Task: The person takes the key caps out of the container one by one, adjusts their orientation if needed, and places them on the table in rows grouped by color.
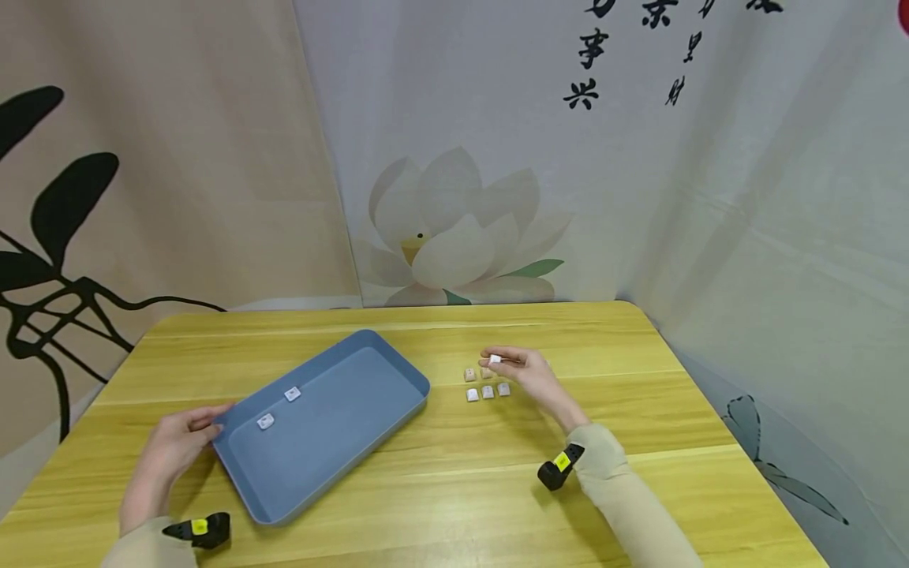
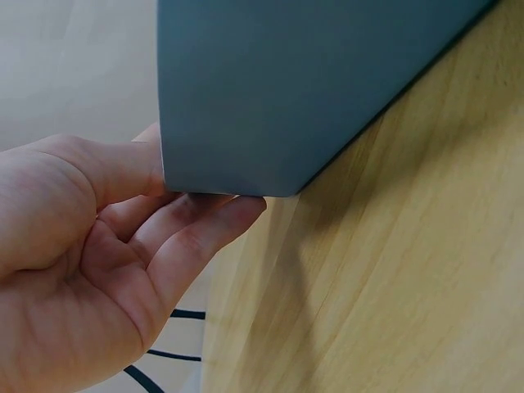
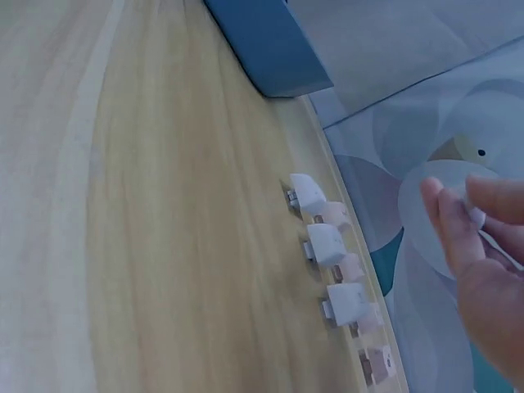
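Observation:
My left hand [image 1: 173, 446] grips the left end of a blue-grey tray [image 1: 319, 481]. The left wrist view has the thumb against the tray wall [image 2: 246, 98] and fingers beneath its bottom edge. Inside the tray, near its far long side, lie two white keycaps, one keycap [image 1: 293, 394] farther back than the other keycap [image 1: 266, 421]. Between thumb and fingers, my right hand [image 1: 529, 379] pinches a white keycap [image 1: 495, 360] above the table. Under it sit a front row of three white keycaps [image 1: 488, 392] and a back row of pinkish keycaps [image 1: 469, 375], partly hidden by the hand.
Tray and keycaps are on a yellow wooden table [image 1: 440, 505]. A cloth backdrop [image 1: 454, 118] with a printed lotus and dark characters hangs behind the table's far edge. Each wrist wears a small black camera, such as the right wrist's camera [image 1: 557, 471].

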The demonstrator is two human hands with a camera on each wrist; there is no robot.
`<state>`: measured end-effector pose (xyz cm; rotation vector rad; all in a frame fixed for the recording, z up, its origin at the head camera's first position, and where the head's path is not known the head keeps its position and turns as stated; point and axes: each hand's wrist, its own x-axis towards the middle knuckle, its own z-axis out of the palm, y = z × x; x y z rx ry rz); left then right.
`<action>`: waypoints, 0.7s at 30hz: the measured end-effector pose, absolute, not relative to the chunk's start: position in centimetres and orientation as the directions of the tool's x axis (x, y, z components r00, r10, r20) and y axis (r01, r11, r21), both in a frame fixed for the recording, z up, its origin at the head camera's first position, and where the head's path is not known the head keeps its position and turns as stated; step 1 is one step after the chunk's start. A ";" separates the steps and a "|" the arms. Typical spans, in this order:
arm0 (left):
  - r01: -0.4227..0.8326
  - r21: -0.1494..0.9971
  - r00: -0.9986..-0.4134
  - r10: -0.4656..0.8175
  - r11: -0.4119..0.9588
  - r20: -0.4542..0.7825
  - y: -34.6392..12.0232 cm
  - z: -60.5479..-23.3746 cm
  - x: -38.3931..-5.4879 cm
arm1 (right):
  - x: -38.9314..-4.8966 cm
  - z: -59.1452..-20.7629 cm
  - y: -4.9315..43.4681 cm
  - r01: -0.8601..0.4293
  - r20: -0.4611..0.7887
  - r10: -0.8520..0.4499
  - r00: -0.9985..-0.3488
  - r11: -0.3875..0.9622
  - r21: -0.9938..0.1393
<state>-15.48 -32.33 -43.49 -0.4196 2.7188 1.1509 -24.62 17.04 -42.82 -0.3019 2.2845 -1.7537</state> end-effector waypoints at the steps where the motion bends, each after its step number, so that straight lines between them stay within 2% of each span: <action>1: -0.315 0.677 -0.948 -0.192 0.665 -0.253 -32.3 -43.5 -15.5 | -24.7 -42.8 17.1 -0.015 -0.066 -0.309 -0.949 0.254 -0.967; 5: -0.307 0.675 -0.951 -0.189 0.671 -0.244 -32.4 -43.5 -15.5 | -24.7 -42.8 17.4 -0.032 -0.045 -0.298 -0.954 0.248 -0.968; 13: -0.300 0.673 -0.953 -0.184 0.676 -0.240 -32.3 -43.5 -15.5 | -25.0 -43.7 18.4 -0.075 0.024 -0.151 -0.988 0.342 -0.937; 21: -0.302 0.669 -0.952 -0.177 0.679 -0.250 -32.4 -43.4 -15.5 | -25.1 -44.3 20.4 -0.044 0.011 -0.082 -0.997 0.400 -0.915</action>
